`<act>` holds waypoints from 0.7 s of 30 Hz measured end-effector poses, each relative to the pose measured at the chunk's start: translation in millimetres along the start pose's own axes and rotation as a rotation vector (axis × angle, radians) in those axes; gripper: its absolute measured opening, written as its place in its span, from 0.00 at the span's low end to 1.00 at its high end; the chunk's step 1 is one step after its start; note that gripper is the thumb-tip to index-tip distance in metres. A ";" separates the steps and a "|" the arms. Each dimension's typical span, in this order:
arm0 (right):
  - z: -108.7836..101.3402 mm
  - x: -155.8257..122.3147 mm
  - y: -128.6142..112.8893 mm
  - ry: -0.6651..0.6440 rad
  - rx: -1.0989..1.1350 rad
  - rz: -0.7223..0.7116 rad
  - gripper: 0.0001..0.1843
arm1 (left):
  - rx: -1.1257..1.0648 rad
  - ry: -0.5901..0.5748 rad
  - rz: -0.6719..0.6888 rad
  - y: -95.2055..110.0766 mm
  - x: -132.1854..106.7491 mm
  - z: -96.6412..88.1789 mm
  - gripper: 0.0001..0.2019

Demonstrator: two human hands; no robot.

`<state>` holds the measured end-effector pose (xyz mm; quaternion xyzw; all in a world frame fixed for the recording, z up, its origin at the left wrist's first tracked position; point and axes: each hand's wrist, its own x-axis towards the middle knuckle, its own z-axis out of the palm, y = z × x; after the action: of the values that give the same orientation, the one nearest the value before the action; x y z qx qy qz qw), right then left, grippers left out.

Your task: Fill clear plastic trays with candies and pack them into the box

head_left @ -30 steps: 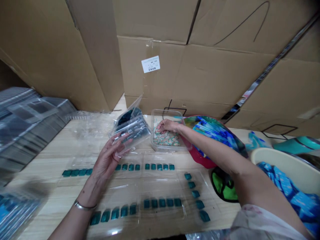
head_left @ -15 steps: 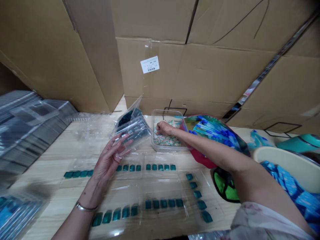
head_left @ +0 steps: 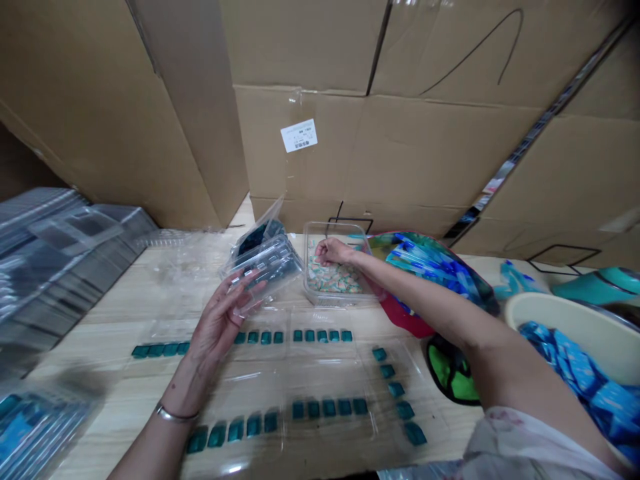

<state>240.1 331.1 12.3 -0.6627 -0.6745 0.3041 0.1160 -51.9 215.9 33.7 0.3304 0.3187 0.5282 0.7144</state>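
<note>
My left hand (head_left: 220, 320) holds a clear plastic clamshell tray (head_left: 264, 268) by its near edge, lifted a little above the table. My right hand (head_left: 334, 252) reaches into a clear plastic box (head_left: 313, 293) of small pale packets (head_left: 333, 280), its fingers pinched together on something too small to make out. Several flat clear trays (head_left: 320, 387), each with a row of teal blocks (head_left: 320, 335), lie on the wooden table in front of me.
Cardboard boxes (head_left: 410, 153) wall off the back. Stacks of empty clear trays (head_left: 55, 260) stand at the left. A red bowl of blue items (head_left: 430, 267), a cream bowl (head_left: 565, 320) of blue items and a green-black object (head_left: 450, 373) sit at the right.
My right hand dipped lower into the packet box, then rose slightly with its fingers pinched. My left hand keeps the clamshell tray almost still.
</note>
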 end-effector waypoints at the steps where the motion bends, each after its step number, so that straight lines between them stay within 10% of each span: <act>1: -2.9 0.3 -0.4 -0.003 0.037 0.015 0.03 | 0.001 -0.003 -0.001 -0.5 0.4 -0.6 0.17; 21: 7.1 12.9 -8.5 -0.097 0.011 0.071 0.07 | 0.020 -0.013 -0.005 -3.6 2.9 -3.4 0.18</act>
<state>228.0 342.2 8.4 -0.6701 -0.6536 0.3436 0.0761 -52.0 218.4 28.5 0.3400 0.3203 0.5209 0.7145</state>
